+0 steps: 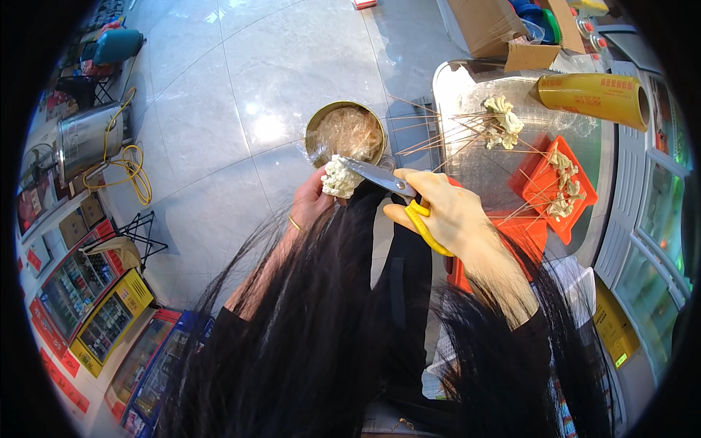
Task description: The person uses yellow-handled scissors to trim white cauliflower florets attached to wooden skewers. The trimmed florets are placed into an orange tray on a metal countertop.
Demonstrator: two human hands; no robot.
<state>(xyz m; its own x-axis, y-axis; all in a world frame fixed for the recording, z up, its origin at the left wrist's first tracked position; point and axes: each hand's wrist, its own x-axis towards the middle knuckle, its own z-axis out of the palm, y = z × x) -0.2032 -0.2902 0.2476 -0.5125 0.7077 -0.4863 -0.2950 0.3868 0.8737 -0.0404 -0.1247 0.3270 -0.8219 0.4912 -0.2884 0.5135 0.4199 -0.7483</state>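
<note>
My left hand (312, 193) holds a piece of cauliflower (343, 178) with its pale florets facing up. In my right hand (449, 211) is a pair of scissors with yellow handles (429, 232); the metal blades (380, 174) point left, and their tips reach the top of the cauliflower. Below and beyond the cauliflower stands a round bin (345, 134) lined with clear plastic. To the right, wooden skewers bearing cauliflower pieces (504, 123) lie on a metal tray (476, 164). More skewered cauliflower (563, 180) rests across an orange plastic basket (586, 191). Long dark hair hangs over my forearms.
A large yellow roll (591, 98) lies at the tray's right, by an open cardboard box (487, 27). Glass-door coolers (651, 219) line the right side. Leftward are a steel pot (90, 139), a yellow hose (134, 175) and a folding stool (139, 235) on the tiled floor (219, 109).
</note>
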